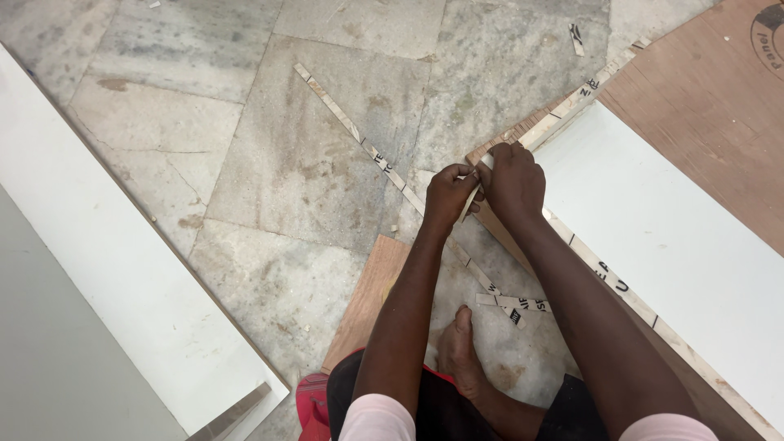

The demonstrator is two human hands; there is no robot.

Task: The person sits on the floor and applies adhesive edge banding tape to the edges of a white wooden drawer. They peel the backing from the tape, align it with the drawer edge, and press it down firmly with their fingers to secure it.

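My left hand (447, 196) and my right hand (514, 181) meet at the near corner of a white laminated board (653, 229) that lies on the floor. Both hands pinch a thin pale edge strip (472, 200) at that corner. The strip runs along the board's long near edge (608, 273) toward the lower right. My fingers hide the corner itself. My bare foot (459, 347) rests on the floor below the hands.
A long loose strip (359, 135) lies diagonally on the grey stone floor (286, 163), with short offcuts (510, 306) near my foot. A brown plywood sheet (710, 98) lies beyond the board. Another white panel (106, 261) sits at left, a small brown board (367, 298) below.
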